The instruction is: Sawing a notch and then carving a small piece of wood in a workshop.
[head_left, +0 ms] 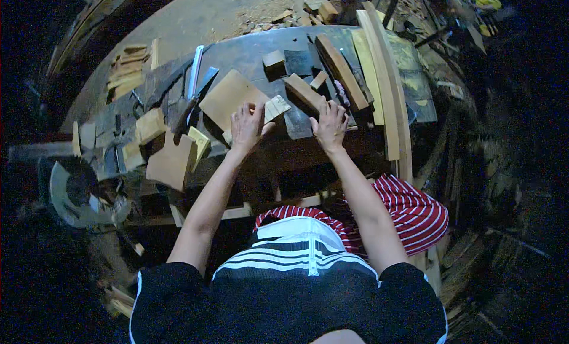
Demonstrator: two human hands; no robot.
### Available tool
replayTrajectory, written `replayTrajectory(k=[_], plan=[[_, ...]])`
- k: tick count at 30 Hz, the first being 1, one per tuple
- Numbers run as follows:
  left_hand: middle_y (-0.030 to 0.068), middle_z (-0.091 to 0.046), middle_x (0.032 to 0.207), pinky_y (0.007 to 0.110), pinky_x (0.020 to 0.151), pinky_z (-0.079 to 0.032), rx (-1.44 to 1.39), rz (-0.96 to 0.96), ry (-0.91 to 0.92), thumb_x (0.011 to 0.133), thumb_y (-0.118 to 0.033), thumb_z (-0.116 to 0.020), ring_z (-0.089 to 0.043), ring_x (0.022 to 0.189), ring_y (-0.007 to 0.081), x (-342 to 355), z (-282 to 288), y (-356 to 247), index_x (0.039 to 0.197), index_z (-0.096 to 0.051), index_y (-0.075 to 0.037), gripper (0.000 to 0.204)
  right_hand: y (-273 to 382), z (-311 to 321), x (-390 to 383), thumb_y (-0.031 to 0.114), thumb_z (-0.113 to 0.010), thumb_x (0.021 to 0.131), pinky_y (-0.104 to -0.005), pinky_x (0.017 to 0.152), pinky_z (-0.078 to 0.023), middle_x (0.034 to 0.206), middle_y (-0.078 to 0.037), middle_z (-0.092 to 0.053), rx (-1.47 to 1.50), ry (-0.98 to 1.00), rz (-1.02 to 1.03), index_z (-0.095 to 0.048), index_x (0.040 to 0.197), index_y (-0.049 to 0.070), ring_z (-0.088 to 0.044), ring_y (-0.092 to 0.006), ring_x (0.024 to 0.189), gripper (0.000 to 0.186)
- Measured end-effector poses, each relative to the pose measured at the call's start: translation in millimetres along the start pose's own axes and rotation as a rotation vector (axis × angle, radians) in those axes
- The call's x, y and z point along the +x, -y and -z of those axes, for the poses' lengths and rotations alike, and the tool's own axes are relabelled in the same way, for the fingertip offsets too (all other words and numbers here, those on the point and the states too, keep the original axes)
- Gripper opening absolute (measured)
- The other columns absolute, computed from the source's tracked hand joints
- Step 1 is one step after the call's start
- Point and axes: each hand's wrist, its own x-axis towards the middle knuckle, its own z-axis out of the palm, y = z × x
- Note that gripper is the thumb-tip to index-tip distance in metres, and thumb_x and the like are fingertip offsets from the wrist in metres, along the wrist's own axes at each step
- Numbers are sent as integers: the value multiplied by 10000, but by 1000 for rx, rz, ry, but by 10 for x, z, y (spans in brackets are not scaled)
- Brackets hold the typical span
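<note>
My left hand (246,128) is over the near edge of the workbench, thumb apart from the fingers. Its fingertips lie at the edge of a flat tan board (232,98) and beside a small pale wood block (277,108) with dark lines across it. Whether they touch the block I cannot tell. My right hand (331,127) rests with bent, parted fingers at the near end of a brown wooden bar (303,92). Nothing shows in its grasp. Between the hands lies a dark flat piece (297,123) on the bench.
Long pale planks (388,89) lie along the right side, past a thick brown beam (342,71). A squared block (274,66) sits farther back. To the left are a metal-bladed tool (195,71), a notched board (172,162) and offcuts (150,126). Wood scraps (320,9) litter the floor beyond.
</note>
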Motion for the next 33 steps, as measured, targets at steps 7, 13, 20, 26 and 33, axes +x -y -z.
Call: replayTrajectory(k=[7, 13, 20, 26, 33], plan=[[71, -487, 1003, 382, 774, -404, -124, 3, -51, 709, -324, -708, -470, 951, 260, -173, -39, 103, 1235, -515, -195, 575, -93, -68, -45, 308, -766, 616, -457, 724, -475, 946, -129, -487, 159, 192, 3, -473, 949, 69, -504, -346, 933, 504], [68, -474, 943, 372, 750, -405, -141, 11, -66, 672, -338, -722, -473, 911, 245, -138, 87, 21, 1194, -551, -193, 568, 135, 211, -230, 256, -732, 683, -476, 755, -445, 952, -210, -456, 557, 87, -117, -426, 1058, 0, -471, -416, 897, 548], [60, -463, 916, 377, 741, -399, -155, -9, -112, 660, -344, -726, -474, 903, 240, -83, -85, 81, 1172, -564, -202, 556, 272, 317, -62, 218, -661, 766, -433, 797, -473, 1084, -222, -516, 868, 9, -29, -343, 1254, 61, -533, -382, 934, 603], [59, -461, 909, 384, 743, -390, -166, 13, -105, 636, -337, -740, -466, 901, 242, -216, -16, 51, 1154, -580, -191, 561, 410, 760, -47, 238, -675, 733, -457, 679, -518, 960, -296, -589, 658, 154, -240, -337, 1299, 89, -617, -426, 781, 676], [74, -468, 907, 386, 733, -385, -164, -12, -107, 638, -346, -721, -468, 889, 252, -217, -69, 110, 1155, -585, -194, 556, 283, 473, -240, 296, -629, 776, -525, 723, -471, 944, -272, -592, 428, 415, -277, -369, 1234, 105, -580, -464, 845, 561]])
